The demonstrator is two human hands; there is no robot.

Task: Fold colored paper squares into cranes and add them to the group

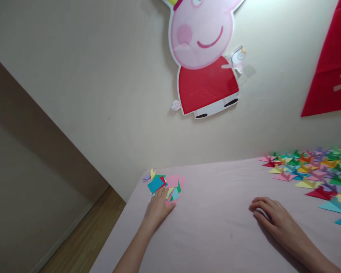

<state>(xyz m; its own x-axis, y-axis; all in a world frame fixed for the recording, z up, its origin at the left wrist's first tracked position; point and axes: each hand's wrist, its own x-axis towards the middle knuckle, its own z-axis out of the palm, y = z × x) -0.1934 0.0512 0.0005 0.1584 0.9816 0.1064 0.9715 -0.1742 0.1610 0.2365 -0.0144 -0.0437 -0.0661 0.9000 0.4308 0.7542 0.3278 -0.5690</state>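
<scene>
At the far left of the pink-covered table, my left hand [159, 208] reaches onto a loose pile of coloured paper pieces, its fingertips on the near side of a blue paper piece [155, 185]. The fingers are stretched out and the thumb stands apart; no paper is visibly gripped. Pink paper [172, 181], along with green, red and yellow pieces, lies under and around the blue one. My right hand [275, 218] rests on the cloth at the right, fingers loosely curved, thumb apart, holding nothing. Nearest to it are folded paper figures, including a red one [321, 193].
Rows of many-coloured folded paper figures [308, 183] cover the table's back right. A small yellow folded piece [152, 173] stands behind the paper pile. The pink tablecloth [213, 212] runs back to a wall carrying a cartoon pig cutout [206, 87] and a red hanging [329, 76].
</scene>
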